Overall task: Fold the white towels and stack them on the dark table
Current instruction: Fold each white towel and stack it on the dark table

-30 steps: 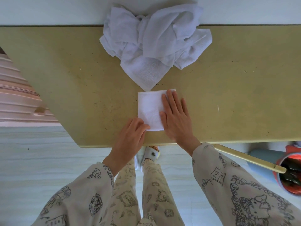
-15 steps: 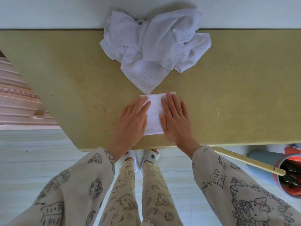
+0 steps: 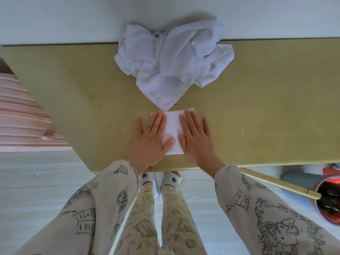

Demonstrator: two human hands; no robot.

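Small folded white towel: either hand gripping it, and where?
No grip. Left hand and right hand press flat on the small folded white towel, one per side.

Count: 1 folded towel point(image 3: 173, 133), pinned flat under 2 hands, left hand point(image 3: 150, 138) and right hand point(image 3: 196, 139). 1 heap of loose towels point(image 3: 171, 57) just past the fingertips; can't tell how many are in it. 1 table point(image 3: 266, 111). 1 bucket point(image 3: 325, 197) off beyond the right hand.
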